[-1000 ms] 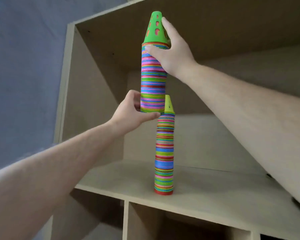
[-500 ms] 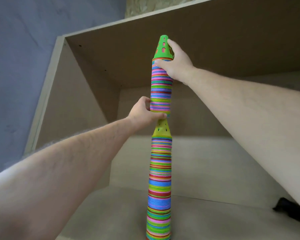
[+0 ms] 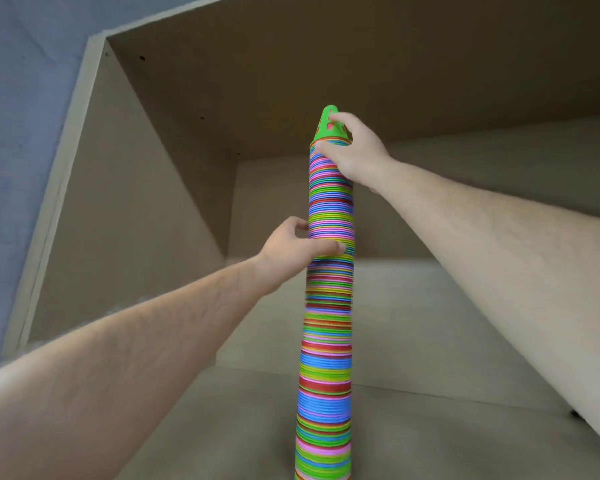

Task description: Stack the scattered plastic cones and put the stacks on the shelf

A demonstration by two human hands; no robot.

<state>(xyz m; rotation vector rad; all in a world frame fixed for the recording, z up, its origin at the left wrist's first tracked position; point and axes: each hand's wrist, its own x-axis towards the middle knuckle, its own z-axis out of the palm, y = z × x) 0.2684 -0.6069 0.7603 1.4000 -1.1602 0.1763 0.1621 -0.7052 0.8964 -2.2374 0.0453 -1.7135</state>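
One tall stack of many-coloured plastic cones (image 3: 328, 323) stands upright on the wooden shelf (image 3: 430, 427), its foot cut off by the frame's lower edge. A green cone with holes (image 3: 327, 124) forms its tip, close under the shelf's ceiling. My left hand (image 3: 291, 247) grips the stack about halfway up, thumb in front and fingers behind. My right hand (image 3: 355, 154) holds the top, with fingers curled round the green cone and the rims just below it.
The shelf compartment has a side wall (image 3: 129, 202) at left, a ceiling board (image 3: 361, 64) overhead and a back panel (image 3: 465, 202). A blue-grey wall (image 3: 25, 98) lies left of the unit. A small dark object (image 3: 577, 414) sits at the right, beside my forearm.
The upper stack has come down over the lower one's yellow-green tip, and the two now form one tall stack. Both hands sank with it, and the view has moved closer.
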